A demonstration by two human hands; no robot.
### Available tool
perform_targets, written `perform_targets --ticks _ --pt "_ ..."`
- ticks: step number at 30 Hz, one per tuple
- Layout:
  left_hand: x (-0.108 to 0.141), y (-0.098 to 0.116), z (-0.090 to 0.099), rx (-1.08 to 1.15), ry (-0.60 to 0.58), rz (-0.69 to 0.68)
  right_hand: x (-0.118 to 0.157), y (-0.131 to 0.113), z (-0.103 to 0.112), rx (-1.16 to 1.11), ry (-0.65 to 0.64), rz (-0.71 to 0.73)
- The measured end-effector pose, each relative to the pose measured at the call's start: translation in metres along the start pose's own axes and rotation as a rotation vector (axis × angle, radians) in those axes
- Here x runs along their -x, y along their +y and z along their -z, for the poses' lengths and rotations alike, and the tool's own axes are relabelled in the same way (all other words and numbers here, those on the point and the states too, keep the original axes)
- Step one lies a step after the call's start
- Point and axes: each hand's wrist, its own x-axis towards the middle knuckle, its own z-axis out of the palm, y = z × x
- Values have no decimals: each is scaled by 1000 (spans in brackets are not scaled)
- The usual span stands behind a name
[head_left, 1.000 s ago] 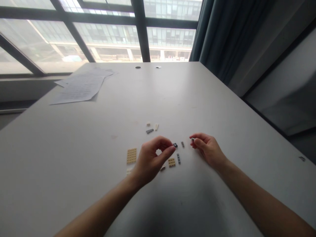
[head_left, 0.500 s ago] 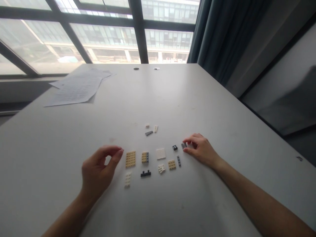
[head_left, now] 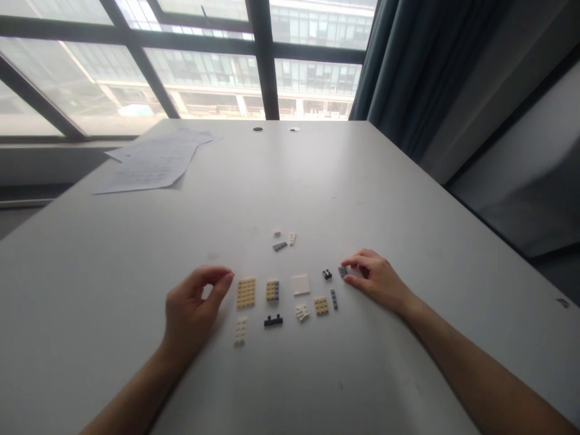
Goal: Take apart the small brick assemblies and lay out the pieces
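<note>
My left hand (head_left: pixel 196 302) rests at the left with thumb and forefinger pressed together, and no piece shows in the pinch. Just right of its fingertips lies a tan studded plate (head_left: pixel 246 292). My right hand (head_left: pixel 374 278) has thumb and fingers closed around a small grey toy brick (head_left: pixel 342 271) on the table. Beside that sits a small black brick (head_left: pixel 327 274). Between the hands are a tan-and-grey block (head_left: pixel 272 290), a white flat tile (head_left: pixel 300 284), a smaller tan plate (head_left: pixel 321 306) and a narrow dark grey strip (head_left: pixel 334 299).
Nearer me lie a white studded plate (head_left: pixel 240 331), a black bar with two knobs (head_left: pixel 273 321) and a white clawed piece (head_left: pixel 302 312). Farther off are a grey wedge (head_left: pixel 280 246) and two little white pieces. Papers (head_left: pixel 149 163) cover the table's far left, by the window.
The whole view has shifted slightly, so everything appears farther right. The grey brick in my right hand sits a touch closer to the black brick. My left hand keeps its pinch.
</note>
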Motion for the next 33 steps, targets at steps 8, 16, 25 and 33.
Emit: perform_targets --ticks 8,16,25,33 --pt "-15 9 -7 -131 -141 -7 0 -4 -2 17 29 10" --pt "-67 30 -62 -488 -464 -93 3 -3 -6 -9 85 13" --pt "-70 38 -68 -478 -474 -140 5 3 -7 -141 186 32" --pt "5 104 -46 -107 -416 -547 33 -41 -9 -726 141 -47"
